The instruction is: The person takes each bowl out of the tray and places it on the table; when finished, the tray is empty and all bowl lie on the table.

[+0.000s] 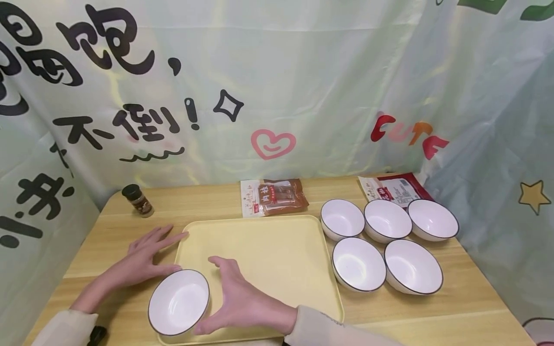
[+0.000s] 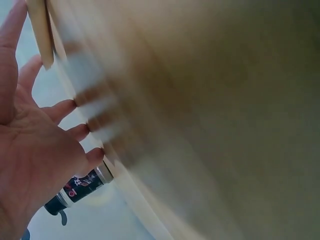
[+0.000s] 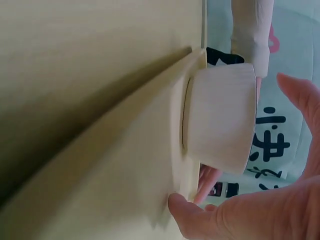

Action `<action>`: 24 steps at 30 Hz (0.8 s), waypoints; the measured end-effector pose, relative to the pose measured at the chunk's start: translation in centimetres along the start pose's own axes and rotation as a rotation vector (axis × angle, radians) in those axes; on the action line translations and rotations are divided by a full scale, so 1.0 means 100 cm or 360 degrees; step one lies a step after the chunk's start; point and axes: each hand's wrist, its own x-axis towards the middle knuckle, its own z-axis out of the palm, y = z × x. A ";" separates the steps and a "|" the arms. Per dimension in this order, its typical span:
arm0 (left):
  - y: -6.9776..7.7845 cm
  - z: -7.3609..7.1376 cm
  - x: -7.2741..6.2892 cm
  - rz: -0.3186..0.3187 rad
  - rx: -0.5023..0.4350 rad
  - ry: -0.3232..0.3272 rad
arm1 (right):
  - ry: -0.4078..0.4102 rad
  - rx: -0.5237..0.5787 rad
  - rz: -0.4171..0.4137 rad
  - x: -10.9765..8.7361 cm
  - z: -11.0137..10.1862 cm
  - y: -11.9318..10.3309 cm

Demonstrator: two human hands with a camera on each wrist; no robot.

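A white bowl (image 1: 179, 302) with a dark rim sits upright on the front left corner of a pale yellow tray (image 1: 268, 259). My left hand (image 1: 144, 259) reaches over the tray's left edge with fingers spread, its thumb close to the bowl's far rim; whether it touches cannot be told. To the right of the bowl is my right hand (image 1: 244, 300), thumb and fingers spread wide and nothing held. The right wrist view shows the bowl (image 3: 220, 117) standing on the tray, with the right hand (image 3: 270, 210) around its near side, apart from it.
Several matching bowls (image 1: 359, 264) stand in two rows along the tray's right side. Behind the tray lies a brown food packet (image 1: 274, 197), and a red-and-white packet (image 1: 394, 190) lies behind the bowls. A small spice bottle (image 1: 137, 200) stands at back left. A printed curtain (image 1: 329, 96) encloses the table.
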 end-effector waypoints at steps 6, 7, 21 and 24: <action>-0.001 -0.002 0.001 0.0003 0.0000 -0.0016 | -0.0052 -0.0043 -0.0052 0.002 0.009 -0.002; -0.002 -0.002 0.000 0.0001 0.0000 -0.0018 | -0.0061 -0.0045 -0.0063 0.003 0.011 -0.002; -0.001 -0.007 0.004 -0.0054 0.0039 -0.0091 | 0.0065 -0.0129 -0.0176 0.013 0.035 -0.004; -0.001 -0.008 0.004 -0.0063 0.0055 -0.0095 | 0.0092 -0.0148 -0.0182 0.015 0.039 -0.002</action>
